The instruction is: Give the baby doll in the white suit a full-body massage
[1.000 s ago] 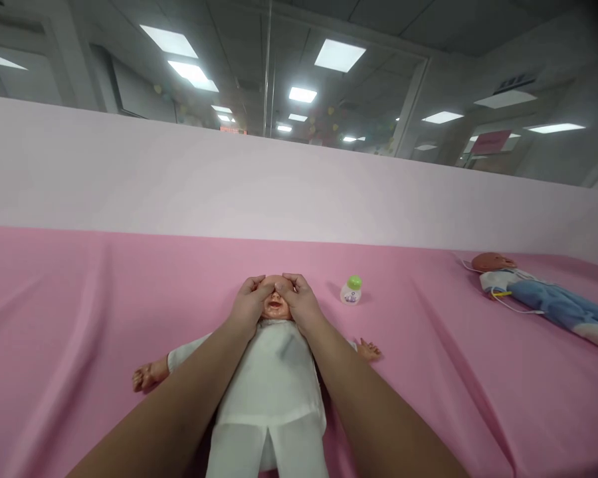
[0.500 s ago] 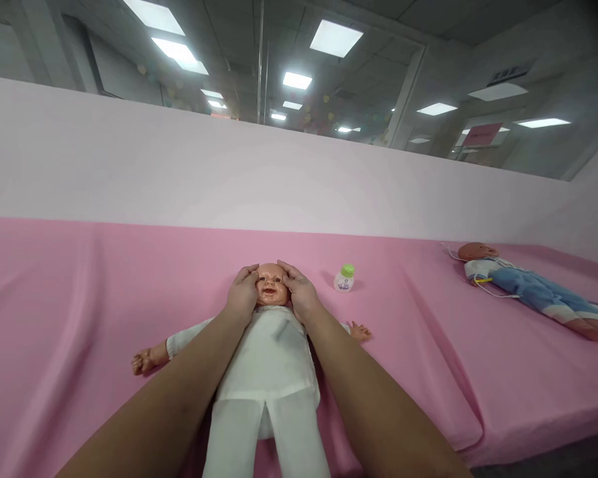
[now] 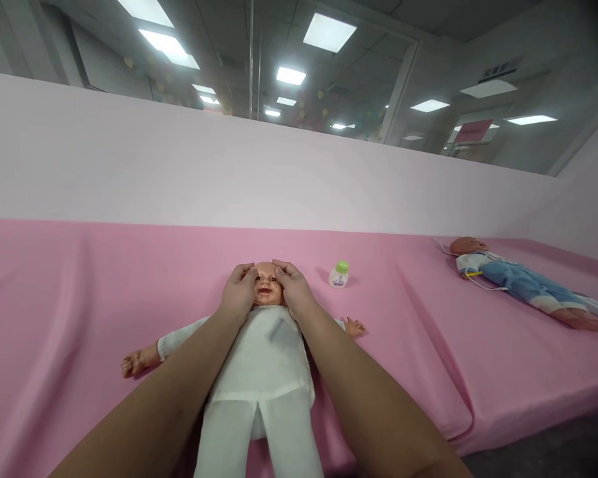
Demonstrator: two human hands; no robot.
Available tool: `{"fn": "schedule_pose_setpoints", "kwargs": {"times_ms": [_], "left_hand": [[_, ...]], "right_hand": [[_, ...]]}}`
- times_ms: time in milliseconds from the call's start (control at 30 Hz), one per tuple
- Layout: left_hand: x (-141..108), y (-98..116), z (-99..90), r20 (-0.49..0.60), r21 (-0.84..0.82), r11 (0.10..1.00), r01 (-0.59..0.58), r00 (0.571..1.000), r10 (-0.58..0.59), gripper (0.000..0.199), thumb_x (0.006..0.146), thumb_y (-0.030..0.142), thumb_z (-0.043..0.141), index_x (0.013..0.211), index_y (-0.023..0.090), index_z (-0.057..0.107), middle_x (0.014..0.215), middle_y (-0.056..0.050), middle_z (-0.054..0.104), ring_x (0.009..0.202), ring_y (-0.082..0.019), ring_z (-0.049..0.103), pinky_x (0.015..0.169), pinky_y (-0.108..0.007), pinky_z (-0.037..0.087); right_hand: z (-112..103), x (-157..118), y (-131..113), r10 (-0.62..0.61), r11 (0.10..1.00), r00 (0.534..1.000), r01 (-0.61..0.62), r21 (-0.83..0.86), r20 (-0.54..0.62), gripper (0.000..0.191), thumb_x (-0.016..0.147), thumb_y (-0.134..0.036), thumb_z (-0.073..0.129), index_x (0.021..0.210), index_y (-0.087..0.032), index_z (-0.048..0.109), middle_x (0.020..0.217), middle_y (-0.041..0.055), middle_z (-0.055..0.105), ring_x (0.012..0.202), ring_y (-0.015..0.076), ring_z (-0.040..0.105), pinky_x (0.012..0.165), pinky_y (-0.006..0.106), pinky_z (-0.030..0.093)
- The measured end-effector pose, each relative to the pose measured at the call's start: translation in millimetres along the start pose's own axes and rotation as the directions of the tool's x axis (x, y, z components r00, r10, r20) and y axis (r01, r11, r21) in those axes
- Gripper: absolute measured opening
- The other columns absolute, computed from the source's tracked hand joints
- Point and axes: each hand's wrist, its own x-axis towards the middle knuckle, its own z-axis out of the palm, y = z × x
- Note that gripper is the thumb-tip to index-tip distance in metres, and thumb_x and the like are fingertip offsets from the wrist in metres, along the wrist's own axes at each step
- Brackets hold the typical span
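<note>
A baby doll (image 3: 262, 358) in white clothes lies on its back on the pink sheet (image 3: 144, 272), arms spread wide and head away from me. My left hand (image 3: 238, 292) cups the left side of its head, the thumb at the temple beside the eye. On the other side my right hand (image 3: 295, 289) holds the head in the same way, fingers curled round toward the top. Between the two hands the doll's painted face shows. How far my fingers reach behind the head is hidden.
A small white bottle with a green cap (image 3: 339, 275) stands right of the doll's head. Farther right lies a second doll (image 3: 518, 279) in blue and white, with a thin white cord beside it. Behind the bed rises a white wall (image 3: 179, 166) topped by glass.
The whole view has shifted slightly, so things sit a little farther left. My thumbs have moved slightly up along the doll's face; both hands stay on its head.
</note>
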Motion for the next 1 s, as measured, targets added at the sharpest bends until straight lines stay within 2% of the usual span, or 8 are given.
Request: {"fn": "schedule_pose_setpoints", "kwargs": {"times_ms": [167,267,400,533,700,833,1000], "left_hand": [[0.2,1.3,0.0,-0.014,-0.015,0.999,0.029,0.999,-0.030,0.037,0.080,0.036,0.064,0.113,0.023,0.071,0.103,-0.007,0.074,0.097,-0.024,0.069,0.086,-0.034,0.055],[-1.4,2.4,0.1,-0.008,-0.027,0.999,0.030,1.000,-0.030,0.037,0.080,0.036,0.062,0.113,0.022,0.070,0.102,-0.006,0.074,0.094,-0.023,0.069,0.085,-0.034,0.056],[-4.4,4.1,-1.0,0.025,-0.028,1.000,0.012,1.000,-0.011,0.044,0.076,0.044,0.074,0.114,0.021,0.070,0.105,-0.006,0.074,0.093,-0.023,0.070,0.084,-0.034,0.057],[-4.9,4.5,-1.5,0.068,0.012,1.000,-0.004,0.998,0.003,0.056,0.069,0.042,0.084,0.119,0.021,0.068,0.107,-0.008,0.073,0.090,-0.023,0.071,0.081,-0.034,0.057],[-1.7,3.0,-0.3,0.041,0.030,1.000,0.006,0.999,-0.007,0.048,0.074,0.041,0.079,0.116,0.021,0.069,0.105,-0.008,0.074,0.093,-0.023,0.071,0.082,-0.033,0.057],[-1.7,3.5,-0.7,0.025,0.018,1.000,0.023,0.999,-0.023,0.040,0.080,0.041,0.070,0.116,0.023,0.070,0.105,-0.007,0.074,0.096,-0.023,0.070,0.084,-0.033,0.057],[-4.5,6.6,-1.3,0.029,-0.001,0.999,0.047,0.998,-0.047,0.038,0.084,0.036,0.060,0.118,0.022,0.069,0.108,-0.007,0.073,0.098,-0.023,0.070,0.085,-0.034,0.057]], "right_hand": [[-2.7,-6.6,-6.8,0.060,0.989,0.995,-0.069,0.128,0.075,0.051,0.073,-0.030,0.075,0.124,-0.026,0.071,0.129,0.0047,0.072,0.120,0.0270,0.066,0.107,0.045,0.053],[-3.6,-8.1,-7.5,0.074,0.988,0.993,-0.086,0.131,0.093,0.056,0.070,-0.026,0.077,0.125,-0.026,0.071,0.130,0.0047,0.071,0.120,0.0276,0.066,0.107,0.045,0.053],[-2.9,-7.0,-3.9,0.006,1.000,0.997,-0.006,0.004,0.078,0.057,0.071,-0.034,0.084,0.126,-0.027,0.068,0.125,0.0051,0.071,0.115,0.0266,0.066,0.103,0.044,0.055],[-2.2,-2.4,3.1,-0.052,0.995,0.999,0.053,-0.088,0.007,0.059,0.068,-0.042,0.090,0.120,-0.025,0.068,0.120,0.0054,0.071,0.113,0.0260,0.066,0.101,0.042,0.055],[-2.6,2.9,7.3,-0.084,0.994,0.996,0.084,-0.073,-0.007,0.048,0.073,-0.044,0.083,0.115,-0.024,0.070,0.117,0.0055,0.072,0.111,0.0250,0.066,0.102,0.043,0.053],[-2.9,0.9,2.8,-0.021,0.999,1.000,0.020,0.027,0.015,0.047,0.074,-0.042,0.080,0.117,-0.025,0.073,0.119,0.0057,0.074,0.112,0.0256,0.067,0.106,0.046,0.052],[-5.6,-4.4,-2.3,0.077,0.990,0.995,-0.084,0.117,0.063,0.054,0.070,-0.035,0.081,0.123,-0.028,0.072,0.131,0.0052,0.071,0.117,0.0274,0.067,0.105,0.047,0.054]]}}
